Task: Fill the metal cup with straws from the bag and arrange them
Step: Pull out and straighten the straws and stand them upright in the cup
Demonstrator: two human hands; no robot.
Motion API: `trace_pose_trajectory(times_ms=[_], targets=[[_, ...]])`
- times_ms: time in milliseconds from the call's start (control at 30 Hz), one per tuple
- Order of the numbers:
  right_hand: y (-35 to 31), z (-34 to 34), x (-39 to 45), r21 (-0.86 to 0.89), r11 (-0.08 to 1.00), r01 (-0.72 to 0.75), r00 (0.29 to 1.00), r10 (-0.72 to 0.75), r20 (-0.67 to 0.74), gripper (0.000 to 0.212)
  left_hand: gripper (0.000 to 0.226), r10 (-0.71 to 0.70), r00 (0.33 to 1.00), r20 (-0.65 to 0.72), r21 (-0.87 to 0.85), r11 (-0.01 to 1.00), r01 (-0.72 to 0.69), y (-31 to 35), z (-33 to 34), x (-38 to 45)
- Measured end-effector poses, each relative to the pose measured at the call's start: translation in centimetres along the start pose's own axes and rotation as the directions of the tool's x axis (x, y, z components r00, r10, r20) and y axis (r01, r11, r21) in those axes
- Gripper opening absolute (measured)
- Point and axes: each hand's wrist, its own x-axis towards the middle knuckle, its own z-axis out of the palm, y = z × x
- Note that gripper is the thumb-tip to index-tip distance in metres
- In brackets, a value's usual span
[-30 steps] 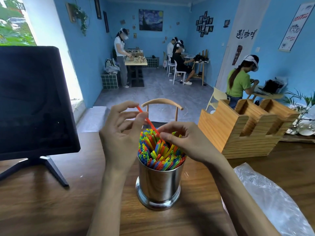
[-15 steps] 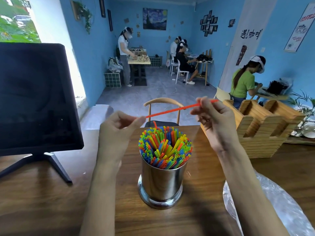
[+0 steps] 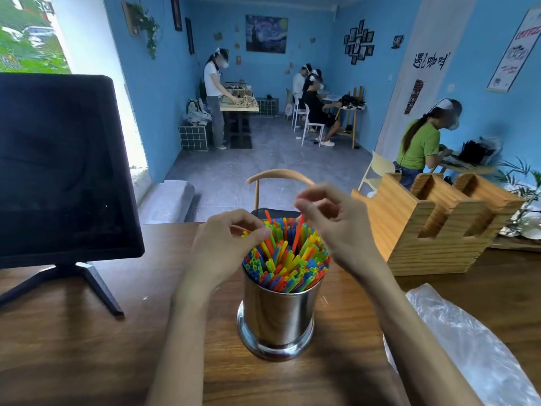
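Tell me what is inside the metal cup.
The metal cup is packed with upright colored straws, their open tops showing above the rim. Its steel wall hides their lower lengths and the cup's bottom, so anything beneath them cannot be seen.

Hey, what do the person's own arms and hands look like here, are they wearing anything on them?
Both forearms are bare as far as the picture shows, with no sleeves in view. The left hand and the right hand wear no gloves, and no rings, watch or bracelet can be seen. The right fingers are blurred, so small details there cannot be told.
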Motion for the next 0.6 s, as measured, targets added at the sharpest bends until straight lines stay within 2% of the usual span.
trace_pose_trajectory(times_ms=[33, 100, 133, 267, 333, 467, 600], targets=[[0.6, 0.2, -0.1, -0.087, 0.996, -0.008, 0.998, 0.013, 0.055, 0.006, 0.012, 0.005, 1.000, -0.003, 0.006, 1.000, -0.005, 0.0, 0.0, 0.0], [1.6, 0.4, -0.2, -0.184, 0.983, -0.024, 0.987, 0.053, 0.153, 0.016, 0.012, 0.014, 1.000, -0.008, 0.013, 1.000, -0.014, -0.2, 0.1, 0.1], [1.8, 0.4, -0.1, -0.179, 0.983, -0.038, 0.984, 0.069, 0.165, 0.021, 0.012, 0.017, 1.000, -0.008, 0.017, 1.000, -0.017, -0.3, 0.1, 0.1], [2.2, 0.3, 0.7, -0.101, 0.979, -0.176, 0.983, 0.181, 0.035, 0.015, 0.013, 0.027, 1.000, -0.012, 0.013, 1.000, -0.027, -0.4, 0.3, 0.3], [2.5, 0.1, 1.0, -0.089, 0.955, -0.284, 0.957, 0.288, 0.036, 0.014, 0.013, 0.033, 0.999, -0.010, 0.011, 0.999, -0.033, -0.5, 0.3, 0.3], [3.1, -0.6, 1.1, -0.180, 0.906, -0.382, 0.890, 0.413, 0.191, 0.013, 0.012, 0.030, 0.999, -0.012, 0.007, 1.000, -0.030, -0.7, 0.2, 0.4], [2.7, -1.2, 0.7, -0.043, 0.909, -0.414, 0.847, 0.402, 0.348, 0.042, 0.012, 0.039, 0.999, -0.010, 0.028, 0.999, -0.039, -0.7, 0.2, 0.4]])
